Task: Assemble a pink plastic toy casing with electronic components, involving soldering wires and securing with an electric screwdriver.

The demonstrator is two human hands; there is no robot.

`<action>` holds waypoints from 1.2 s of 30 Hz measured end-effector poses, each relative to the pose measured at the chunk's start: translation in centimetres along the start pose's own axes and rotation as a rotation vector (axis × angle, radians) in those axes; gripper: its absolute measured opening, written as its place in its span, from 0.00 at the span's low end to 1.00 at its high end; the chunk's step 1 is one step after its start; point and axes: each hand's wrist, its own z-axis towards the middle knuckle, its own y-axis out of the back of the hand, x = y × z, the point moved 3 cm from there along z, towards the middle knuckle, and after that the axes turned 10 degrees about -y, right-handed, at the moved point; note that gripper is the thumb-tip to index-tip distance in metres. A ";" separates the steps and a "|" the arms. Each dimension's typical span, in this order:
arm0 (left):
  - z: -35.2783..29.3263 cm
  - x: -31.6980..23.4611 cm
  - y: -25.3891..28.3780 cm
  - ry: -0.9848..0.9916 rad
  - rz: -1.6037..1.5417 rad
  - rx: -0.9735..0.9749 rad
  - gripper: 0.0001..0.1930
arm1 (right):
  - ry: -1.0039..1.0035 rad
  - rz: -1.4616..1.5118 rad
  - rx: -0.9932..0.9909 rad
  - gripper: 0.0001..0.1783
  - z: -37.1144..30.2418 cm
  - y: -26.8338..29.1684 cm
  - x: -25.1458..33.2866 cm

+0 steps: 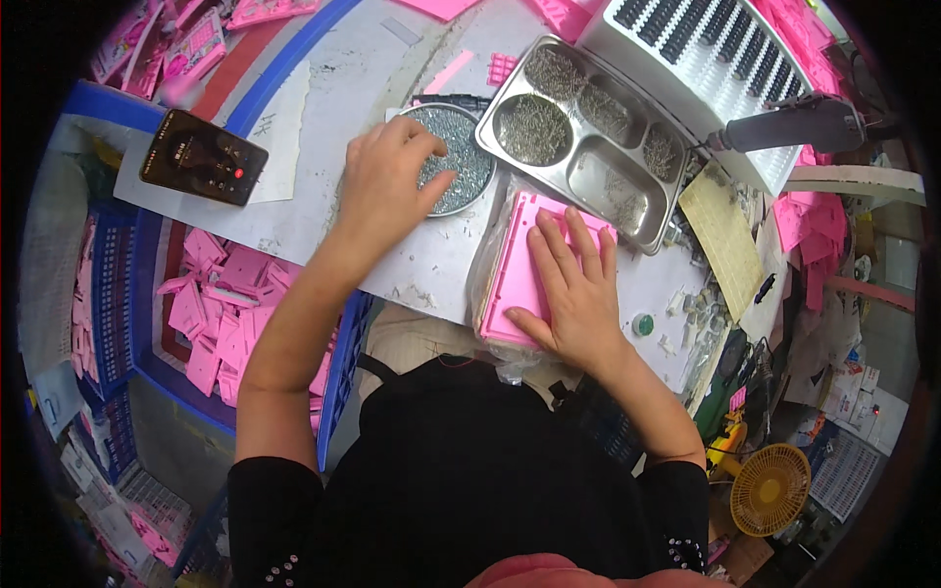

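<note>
Smooth, flat and roughly rectangular, the pink plastic panel (520, 269) lies on the desk (431, 269) in front of the wearer, crinkled clear film (485, 274) showing along its left edge. It sits right under the right hand (578, 284), whose grip is spread flat against it, thumb out toward the left. Just far and left of it, the left hand (387, 176) curls over a round metal dish (493, 174) of small glinting metal bits; its thumb and forefinger stand apart, but I can't tell whether that grip has anything. Beyond the panel is a shiny steel tray (576, 137) with rounded compartments of tiny screws. A dark phone (204, 157) rests far left, above a blue crate (345, 377) heaped with pink pieces; a yellow fan (771, 490) stands near right.
</note>
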 end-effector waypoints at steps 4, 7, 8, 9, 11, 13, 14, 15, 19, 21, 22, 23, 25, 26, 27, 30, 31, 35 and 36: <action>0.4 -0.9 -1.8 -0.088 -0.098 -0.027 0.09 | 0.010 0.041 0.036 0.47 0.7 0.7 0.2; 0.8 -3.5 -3.1 -0.196 -0.133 0.014 0.09 | 0.038 0.041 0.016 0.47 1.3 0.4 0.2; 0.9 -4.0 -3.6 -0.211 -0.133 0.011 0.11 | 0.038 0.028 0.021 0.46 1.3 0.4 0.3; 0.7 -4.2 -3.9 -0.227 -0.121 0.023 0.11 | 0.040 0.024 0.028 0.46 1.2 0.3 0.4; 0.4 -4.3 -4.5 -0.259 -0.096 0.046 0.12 | 0.046 0.027 0.027 0.46 1.2 0.1 0.3; 0.3 -4.2 -4.2 -0.248 -0.122 0.107 0.15 | 0.047 0.043 0.041 0.46 1.2 0.0 0.3; 0.2 -4.0 -4.2 -0.243 -0.134 0.138 0.16 | 0.046 0.049 0.055 0.46 1.0 -0.1 0.4; 0.2 -3.6 -4.0 -0.239 -0.140 0.168 0.17 | 0.045 0.056 0.065 0.46 0.8 0.0 0.4; 0.0 -3.0 -4.2 -0.238 -0.134 0.223 0.14 | 0.029 0.095 0.075 0.46 1.1 -0.1 0.4; 0.2 -2.9 -4.0 -0.235 -0.152 0.183 0.11 | 0.025 0.092 0.053 0.45 0.9 -0.2 0.4; 0.4 -2.5 -3.7 -0.229 -0.180 0.147 0.10 | 0.023 0.089 0.043 0.45 0.8 -0.2 0.4; 0.7 -2.2 -3.4 -0.223 -0.209 0.111 0.10 | 0.025 0.093 0.032 0.45 0.8 -0.1 0.3; 1.4 -1.2 -1.3 -0.080 -0.015 0.023 0.07 | 0.019 0.106 0.018 0.43 0.4 0.2 0.0; 1.4 -0.6 -0.6 -0.010 0.080 -0.021 0.05 | 0.051 0.144 -0.076 0.43 0.5 0.8 -0.6; 0.7 0.0 -0.6 0.005 0.110 0.059 0.05 | 0.094 0.187 -0.167 0.42 0.9 1.7 -1.8; -0.9 1.2 -0.5 0.043 0.157 0.192 0.04 | 0.054 0.493 -0.680 0.35 1.6 5.1 -8.5; -0.7 0.9 -0.6 0.029 0.133 0.164 0.04 | -0.116 0.596 -0.889 0.26 2.4 6.6 -11.4; 1.1 1.4 -1.6 -0.040 0.125 0.063 0.03 | -0.245 0.661 -0.751 0.25 8.4 12.3 -17.9; 1.2 1.8 -1.6 -0.024 0.120 0.061 0.04 | -0.232 0.750 -0.643 0.25 9.5 12.6 -19.5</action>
